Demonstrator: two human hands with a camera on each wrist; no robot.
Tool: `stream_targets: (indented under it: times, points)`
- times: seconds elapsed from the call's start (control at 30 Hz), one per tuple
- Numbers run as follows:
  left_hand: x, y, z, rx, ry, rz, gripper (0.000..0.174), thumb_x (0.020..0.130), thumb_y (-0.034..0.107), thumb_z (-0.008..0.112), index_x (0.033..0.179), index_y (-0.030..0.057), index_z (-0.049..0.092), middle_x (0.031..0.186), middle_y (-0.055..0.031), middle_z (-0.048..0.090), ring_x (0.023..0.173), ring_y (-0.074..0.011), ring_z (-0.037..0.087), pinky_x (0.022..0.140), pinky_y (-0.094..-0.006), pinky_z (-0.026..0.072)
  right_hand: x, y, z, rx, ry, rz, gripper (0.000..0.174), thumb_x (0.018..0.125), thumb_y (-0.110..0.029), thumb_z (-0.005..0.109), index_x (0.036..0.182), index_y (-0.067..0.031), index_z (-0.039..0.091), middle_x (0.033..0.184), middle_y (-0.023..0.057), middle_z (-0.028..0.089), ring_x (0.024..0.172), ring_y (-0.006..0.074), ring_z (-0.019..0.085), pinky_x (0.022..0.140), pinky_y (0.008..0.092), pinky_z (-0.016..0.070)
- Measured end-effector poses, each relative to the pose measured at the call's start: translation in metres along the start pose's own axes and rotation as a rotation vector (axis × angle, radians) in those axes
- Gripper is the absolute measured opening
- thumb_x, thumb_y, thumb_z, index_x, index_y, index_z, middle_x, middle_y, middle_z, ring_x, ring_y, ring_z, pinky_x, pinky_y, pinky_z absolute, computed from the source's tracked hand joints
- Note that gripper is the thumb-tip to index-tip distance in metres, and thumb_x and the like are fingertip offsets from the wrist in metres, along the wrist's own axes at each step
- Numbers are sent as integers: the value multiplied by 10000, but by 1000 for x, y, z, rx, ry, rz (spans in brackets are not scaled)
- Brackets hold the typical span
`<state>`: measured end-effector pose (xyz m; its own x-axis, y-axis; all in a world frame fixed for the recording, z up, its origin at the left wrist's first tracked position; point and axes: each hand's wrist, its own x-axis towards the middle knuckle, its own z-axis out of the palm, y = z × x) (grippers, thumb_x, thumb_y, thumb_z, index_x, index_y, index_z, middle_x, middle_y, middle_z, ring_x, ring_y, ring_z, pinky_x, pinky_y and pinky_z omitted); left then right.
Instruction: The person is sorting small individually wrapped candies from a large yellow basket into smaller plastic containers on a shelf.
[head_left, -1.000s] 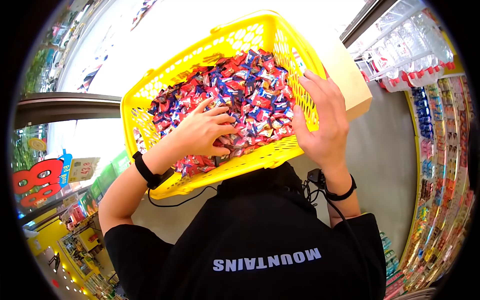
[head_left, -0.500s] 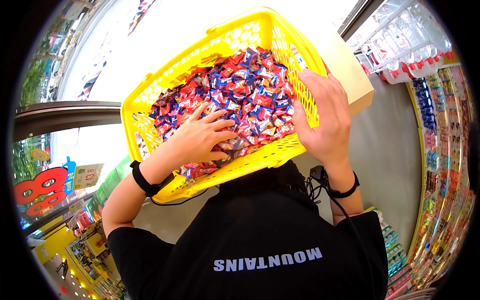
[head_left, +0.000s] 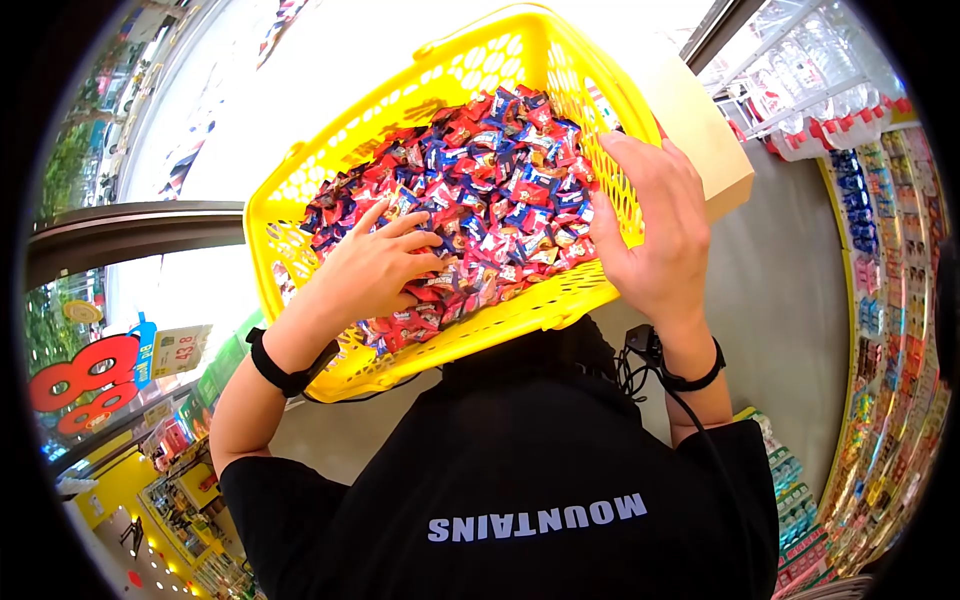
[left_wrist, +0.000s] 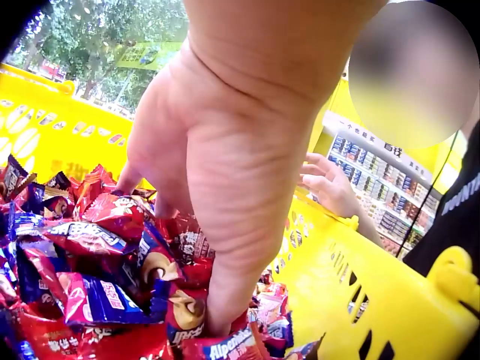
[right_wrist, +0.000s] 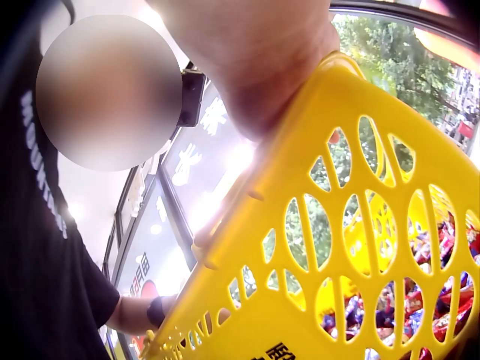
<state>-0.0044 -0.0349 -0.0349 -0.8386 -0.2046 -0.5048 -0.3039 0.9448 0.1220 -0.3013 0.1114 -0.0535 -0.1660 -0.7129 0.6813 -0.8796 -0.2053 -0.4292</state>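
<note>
Left hand (head_left: 370,265), fingers spread, touches wrapped candies (head_left: 500,190) heaped inside the yellow basket (head_left: 540,315); right hand (head_left: 660,240) rests against it, grip indeterminable. Candies: probably light, firm, slippery; best pinched mid-body.

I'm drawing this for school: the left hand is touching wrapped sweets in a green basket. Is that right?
Not quite: the basket is yellow, not green, as the head view shows. The left hand touching wrapped sweets is right.
</note>
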Motion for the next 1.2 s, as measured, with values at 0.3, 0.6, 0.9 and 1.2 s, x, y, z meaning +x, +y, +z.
stream_targets:
  times: [0.3,0.6,0.9,1.2]
  points:
    - [-6,-9,-21,-22,-102,-22,790,802,328,877,1535,247,594,1667,-67,479,1577,-346,390,1254,-613,360,1,-1,-1,-9,-6,2,454,850,-58,744,1302,-65,704,1253,112,743,1178,303,700,1101,504,501]
    - [64,-5,-67,-89,503,60,668,941,299,793,1559,201,558,1600,-167,532,1460,-403,522,1204,-522,446,0,-4,0,-16,23,28,496,854,-66,756,1345,-67,688,1310,142,714,1194,354,676,1084,487,511]
    - [177,-9,-43,-31,315,-226,912,898,659,750,1578,105,499,1551,-268,529,1410,-485,536,1125,-542,518,-3,-2,0,-12,29,43,529,846,-66,771,1367,-73,681,1342,153,684,1204,387,654,1076,497,515]
    - [175,2,-4,22,293,-264,851,761,571,840,1501,236,587,1396,-165,600,1264,-510,568,895,-701,563,-1,-3,-3,-35,28,43,510,840,-74,763,1345,-61,690,1318,170,689,1188,369,669,1090,519,512]
